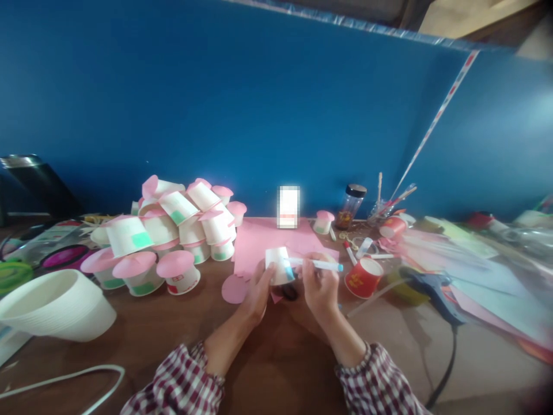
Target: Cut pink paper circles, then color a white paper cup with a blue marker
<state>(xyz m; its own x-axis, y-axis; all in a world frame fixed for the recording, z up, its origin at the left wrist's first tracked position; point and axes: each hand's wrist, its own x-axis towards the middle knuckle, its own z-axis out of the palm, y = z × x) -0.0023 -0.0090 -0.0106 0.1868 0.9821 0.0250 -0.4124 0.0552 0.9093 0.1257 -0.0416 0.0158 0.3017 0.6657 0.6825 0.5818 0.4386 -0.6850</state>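
My left hand is closed around a small white paper cup, held on its side above the brown table. My right hand grips a white marker with a blue cap and its tip rests against the cup, where a blue patch shows. A pink paper disc lies just left of my left hand. Scissors lie under the hands, mostly hidden.
A heap of white cups with pink disc tops sits at the left. A stack of white cups lies at the near left. Pink paper sheet, red cup, glue gun and coloured papers are on the right.
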